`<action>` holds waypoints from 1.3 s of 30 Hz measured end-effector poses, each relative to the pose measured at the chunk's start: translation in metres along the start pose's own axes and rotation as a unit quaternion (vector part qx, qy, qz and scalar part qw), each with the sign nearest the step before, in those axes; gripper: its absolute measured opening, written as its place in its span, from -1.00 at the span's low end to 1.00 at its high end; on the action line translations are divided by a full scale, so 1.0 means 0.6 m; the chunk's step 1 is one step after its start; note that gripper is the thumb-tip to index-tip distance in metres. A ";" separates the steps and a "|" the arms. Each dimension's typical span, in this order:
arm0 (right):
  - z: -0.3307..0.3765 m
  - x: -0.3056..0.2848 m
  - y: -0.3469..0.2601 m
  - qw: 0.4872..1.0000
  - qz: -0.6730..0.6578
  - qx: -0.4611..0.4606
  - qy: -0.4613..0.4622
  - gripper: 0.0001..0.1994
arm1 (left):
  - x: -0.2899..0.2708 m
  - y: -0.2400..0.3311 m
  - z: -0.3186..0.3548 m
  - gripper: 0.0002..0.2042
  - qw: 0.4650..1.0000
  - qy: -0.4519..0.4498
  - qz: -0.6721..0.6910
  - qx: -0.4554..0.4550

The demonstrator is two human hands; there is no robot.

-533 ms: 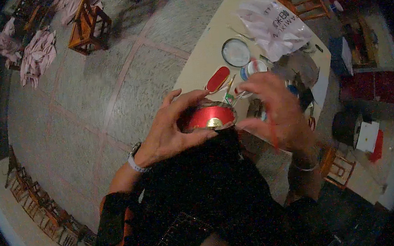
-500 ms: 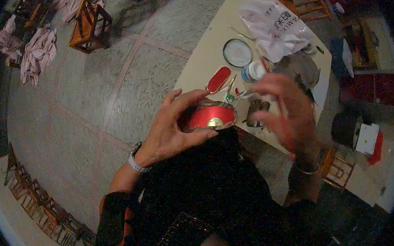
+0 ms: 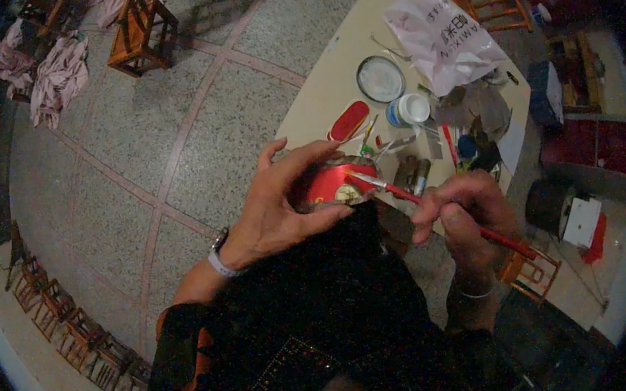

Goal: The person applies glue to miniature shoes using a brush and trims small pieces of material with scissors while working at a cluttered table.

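Note:
My left hand [image 3: 259, 219] is wrapped round a rounded piece with a shiny red face [image 3: 319, 182] and a round gold emblem [image 3: 345, 192], held just above my lap. From the right, my right hand [image 3: 469, 215] grips a thin red-handled paintbrush [image 3: 402, 192]. The pale brush tip meets the red face above the emblem, or hovers very close to it. Beyond my left fingers, a flat red oval piece [image 3: 349, 121] lies on the table [image 3: 325, 75]. Near it stand an open white jar [image 3: 413, 109] and a round dark-rimmed lid [image 3: 381, 78].
A printed pale plastic bag [image 3: 449, 46] lies on the table's far side. Small tools and scraps spread along its right part. Wooden chairs stand about: one at the upper left [image 3: 139, 39], another [image 3: 532, 272] behind my right wrist, and several lined along the left wall.
My right hand has come down and toward me from over the table near the jar. The brush now points at the red face. My left hand keeps its hold almost in place.

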State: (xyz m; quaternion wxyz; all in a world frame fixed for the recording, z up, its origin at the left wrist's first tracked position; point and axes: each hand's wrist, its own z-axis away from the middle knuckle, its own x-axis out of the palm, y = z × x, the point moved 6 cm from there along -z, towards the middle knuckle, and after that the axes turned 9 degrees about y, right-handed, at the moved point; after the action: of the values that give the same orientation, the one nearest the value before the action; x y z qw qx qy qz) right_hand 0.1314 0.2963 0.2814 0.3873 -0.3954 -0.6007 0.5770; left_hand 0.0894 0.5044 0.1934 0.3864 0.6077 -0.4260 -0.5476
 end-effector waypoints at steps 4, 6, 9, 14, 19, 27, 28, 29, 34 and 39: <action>0.005 0.005 0.016 0.998 -0.002 0.044 0.045 -0.89 | 0.002 0.003 -0.004 -0.26 1.000 -0.006 -0.011 0.001; 0.004 0.009 0.022 0.998 0.002 0.048 0.049 -0.89 | 0.001 0.002 -0.004 -0.26 1.000 -0.003 -0.012 0.005; 0.006 0.011 0.026 0.995 0.034 0.081 0.055 -0.88 | -0.001 0.000 -0.004 -0.27 1.000 0.008 -0.016 0.023; 0.006 0.018 0.026 0.987 0.156 0.024 0.018 -0.89 | -0.002 -0.002 -0.006 -0.28 1.000 0.007 -0.018 0.019; 0.000 0.043 0.015 0.969 0.236 -0.008 -0.072 -0.92 | -0.006 -0.002 -0.010 -0.29 1.000 0.009 -0.020 0.019; 0.006 0.062 0.035 0.966 0.233 0.017 -0.110 -0.92 | -0.007 -0.006 -0.010 -0.27 0.998 0.021 -0.035 0.038; 0.005 0.061 0.031 0.967 0.236 0.000 -0.100 -0.92 | -0.008 -0.006 -0.011 -0.27 0.998 0.021 -0.036 0.041; 0.004 0.058 0.027 0.967 0.239 -0.017 -0.089 -0.92 | -0.010 -0.006 -0.012 -0.27 0.998 0.021 -0.037 0.044; 0.009 0.045 0.035 0.956 0.273 -0.050 -0.098 -0.89 | -0.009 -0.013 -0.010 -0.25 0.999 0.012 -0.040 0.018; 0.003 0.069 0.026 0.963 0.248 0.006 -0.108 -0.87 | -0.011 -0.013 -0.012 -0.28 0.999 0.023 -0.041 0.027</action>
State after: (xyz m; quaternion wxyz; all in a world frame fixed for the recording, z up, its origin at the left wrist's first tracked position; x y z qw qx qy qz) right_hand 0.1140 0.3339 0.2660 0.1672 -0.4648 -0.5185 0.6979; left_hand 0.0970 0.5136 0.1890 0.3571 0.6471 -0.4065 -0.5371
